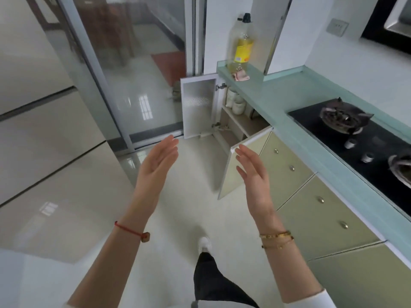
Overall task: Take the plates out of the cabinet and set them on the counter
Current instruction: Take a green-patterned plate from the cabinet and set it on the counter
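The lower cabinet (239, 126) under the pale green counter (273, 96) stands with both doors swung open. White crockery (236, 103) is stacked on its upper shelf, partly hidden by the counter edge. My left hand (159, 161) and my right hand (251, 172) are held out in front of me with straight fingers and palms facing each other. Both hold nothing. They hover above the floor, short of the cabinet. My right hand's fingertips overlap the near door (242, 165) in the view.
A yellow oil bottle (241, 43) and a small pink item (241, 76) stand at the counter's far end. A black gas hob (360, 138) fills the counter at right. Drawers (311, 196) run below it. A glass sliding door (124, 70) is at left. My foot (204, 244) is on the tiled floor.
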A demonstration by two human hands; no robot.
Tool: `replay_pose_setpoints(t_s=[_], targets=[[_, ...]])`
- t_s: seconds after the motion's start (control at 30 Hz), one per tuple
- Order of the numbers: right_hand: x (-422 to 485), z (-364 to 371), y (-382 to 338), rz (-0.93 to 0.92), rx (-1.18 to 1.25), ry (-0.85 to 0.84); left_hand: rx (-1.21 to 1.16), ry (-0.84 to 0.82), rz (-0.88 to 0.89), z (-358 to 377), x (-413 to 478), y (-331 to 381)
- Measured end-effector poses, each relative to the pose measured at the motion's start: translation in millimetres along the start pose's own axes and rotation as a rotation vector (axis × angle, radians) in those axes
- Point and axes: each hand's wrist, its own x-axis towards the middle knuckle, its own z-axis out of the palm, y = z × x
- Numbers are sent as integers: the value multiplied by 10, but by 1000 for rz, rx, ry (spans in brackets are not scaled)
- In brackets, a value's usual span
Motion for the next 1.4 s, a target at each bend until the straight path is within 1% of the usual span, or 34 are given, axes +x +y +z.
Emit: replay_pose_setpoints(t_s=[0.2,0.4,0.5,0.6,0.67,0.77,0.87,1.0,1.13,1.4], targets=[[1400,410,-110,-11,2,-67,-17,47,25,-7,1266,-45],[2589,875,-66,6,-22,-77,-12,88,-10,-190,2385,-164],[3089,1090,4,19,-40,-58,-2,74,-45,-293,2996,-278],[3572,1300,90,32,-53,4,13,39,-68,-389,3694,-430],[3830,1434,125,37,-54,43,16,-15,-92,-431,4125,-501],[4268,1660,195,28,-51,147,33,-115,-127,-469,4880,-600],[4667,1885,287,54,-36,289,49,-258,-187,-489,5588,-671],[5020,2026,448,92,-24,467,132,-462,-303,-449,6279,-934],[5339,1961,654,161,-54,623,249,-650,-366,-201,6876,-1240],[5965,1521,1256,366,-79,846,410,-860,-507,561,7699,-2119]])
